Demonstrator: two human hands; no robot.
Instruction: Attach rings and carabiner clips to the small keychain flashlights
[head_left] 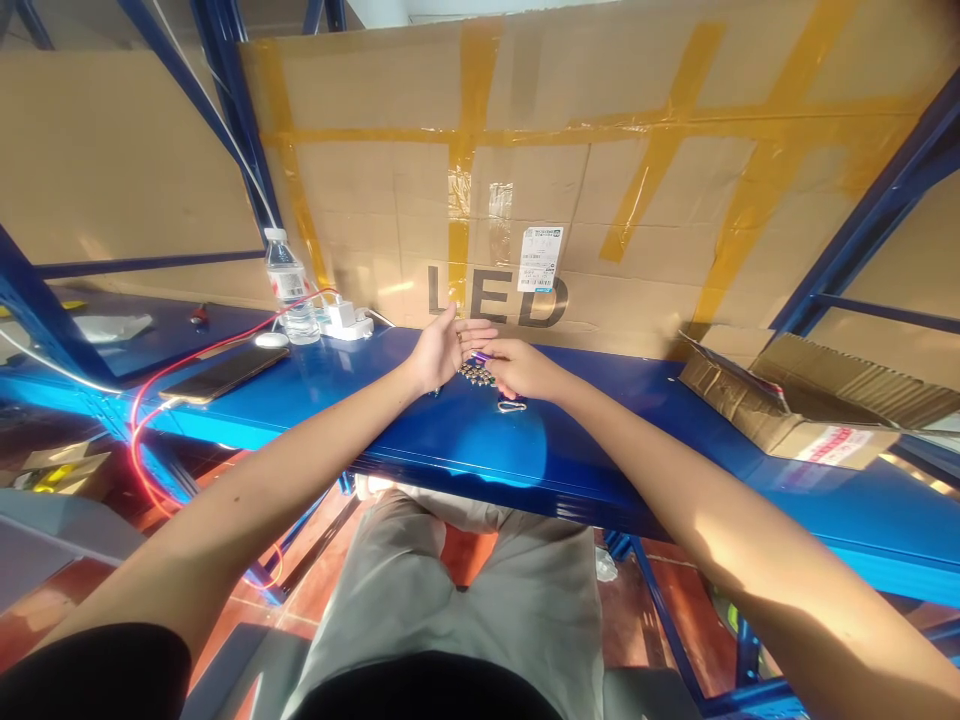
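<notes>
My left hand (441, 352) is raised above the blue shelf (457, 440), palm turned inward and fingers stretched to the right. My right hand (529, 368) is closed, with a small purple piece (481, 356) showing at its fingertips beside the left fingers; its exact kind is too small to tell. Below and between both hands lies a cluster of small shiny gold-coloured metal pieces (475, 375), partly hidden by the fingers. A silver carabiner-like clip (512, 405) rests on the shelf just under my right hand.
A large taped cardboard box (420, 220) marked LED stands behind the shelf. To the left are a water bottle (289, 290), a white power strip (349, 322), a phone (225, 374) and a red cable (195, 355). An opened carton (780, 400) sits at right.
</notes>
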